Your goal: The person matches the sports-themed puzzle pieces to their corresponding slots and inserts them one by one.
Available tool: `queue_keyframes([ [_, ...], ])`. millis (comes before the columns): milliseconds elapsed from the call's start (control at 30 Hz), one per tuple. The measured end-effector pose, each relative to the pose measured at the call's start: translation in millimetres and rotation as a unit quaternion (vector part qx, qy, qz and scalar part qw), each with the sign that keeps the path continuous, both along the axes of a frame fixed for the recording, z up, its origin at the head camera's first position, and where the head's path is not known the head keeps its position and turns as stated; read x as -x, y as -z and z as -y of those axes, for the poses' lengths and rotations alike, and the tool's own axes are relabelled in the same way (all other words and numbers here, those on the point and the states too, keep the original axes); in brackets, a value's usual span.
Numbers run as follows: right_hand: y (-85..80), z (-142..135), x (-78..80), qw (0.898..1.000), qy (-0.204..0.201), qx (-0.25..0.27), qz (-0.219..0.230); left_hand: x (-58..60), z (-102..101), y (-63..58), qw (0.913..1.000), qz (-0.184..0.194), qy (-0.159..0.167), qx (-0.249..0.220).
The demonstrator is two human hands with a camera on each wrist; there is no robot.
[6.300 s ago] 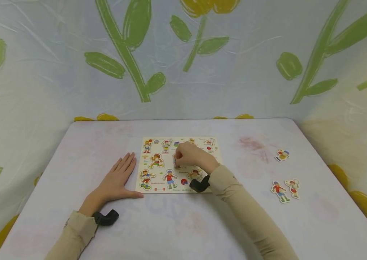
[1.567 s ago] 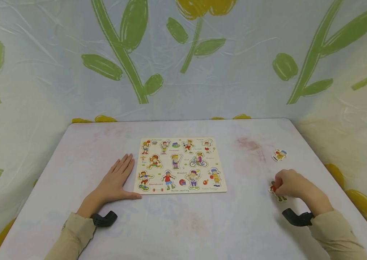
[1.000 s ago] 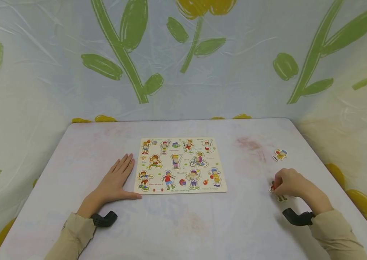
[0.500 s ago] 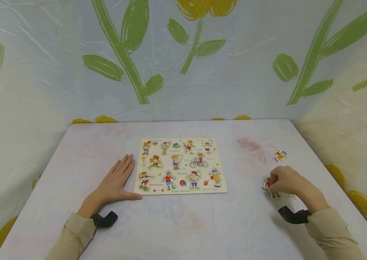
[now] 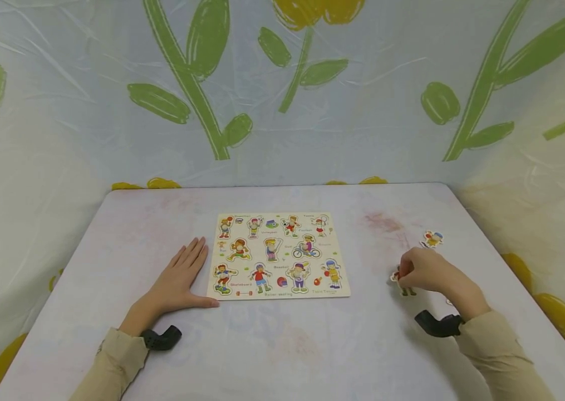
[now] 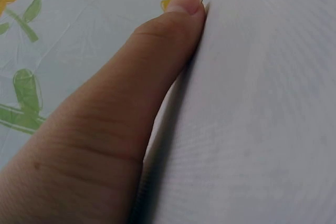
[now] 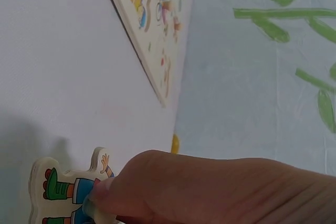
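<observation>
My right hand [image 5: 427, 273] pinches a wooden puzzle piece [image 7: 68, 188] between thumb and fingers, over the right part of the table. The piece is a cut-out of a child with green roller skates and blue shorts; the hand hides much of it. My left hand [image 5: 169, 281] lies flat on the table with fingers spread, beside the left edge of the puzzle board [image 5: 344, 291]. Its thumb [image 6: 173, 24] reaches the board's near left corner. The cream board bears rows of sports figures, among them one in red shirt and blue shorts above the words "Roller-skating".
Another cut-out piece [image 5: 431, 239], a child in yellow with a blue cap, lies beyond my right hand. A sliver of a further piece [image 5: 449, 302] shows under the right wrist. Flower-printed sheeting [image 5: 362, 133] rises behind the white-covered table [image 5: 282, 345].
Earlier my right hand worked at the board's middle, then went right to the loose pieces. It now carries the roller-skating piece left, away from the tennis piece. The left hand stays put.
</observation>
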State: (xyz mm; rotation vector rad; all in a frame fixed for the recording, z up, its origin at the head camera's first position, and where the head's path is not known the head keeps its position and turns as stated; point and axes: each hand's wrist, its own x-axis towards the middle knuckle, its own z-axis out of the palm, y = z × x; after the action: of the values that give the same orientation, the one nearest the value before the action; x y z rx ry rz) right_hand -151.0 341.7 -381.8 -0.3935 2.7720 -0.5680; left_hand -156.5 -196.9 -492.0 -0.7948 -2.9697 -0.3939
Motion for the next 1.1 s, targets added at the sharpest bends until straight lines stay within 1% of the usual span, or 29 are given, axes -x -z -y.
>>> queue_keyframes([
  [233,-3.7,14.5,6.1,1.000,-0.011,0.013,0.000,0.2,0.0,-0.2,1.0000,0.000,-0.001,0.000],
  [567,-9.4,39.7,13.4,1.000,-0.019,0.009,-0.006,0.0,0.2,-0.1,1.0000,0.004,0.001,-0.005],
  [800,-15.1,58.8,19.1,1.000,-0.013,0.012,0.002,-0.1,0.3,0.4,1.0000,-0.004,0.000,-0.008],
  [1100,-17.2,83.8,24.7,1.000,-0.020,0.017,-0.002,-0.2,0.5,1.0,0.9999,-0.008,0.002,-0.008],
])
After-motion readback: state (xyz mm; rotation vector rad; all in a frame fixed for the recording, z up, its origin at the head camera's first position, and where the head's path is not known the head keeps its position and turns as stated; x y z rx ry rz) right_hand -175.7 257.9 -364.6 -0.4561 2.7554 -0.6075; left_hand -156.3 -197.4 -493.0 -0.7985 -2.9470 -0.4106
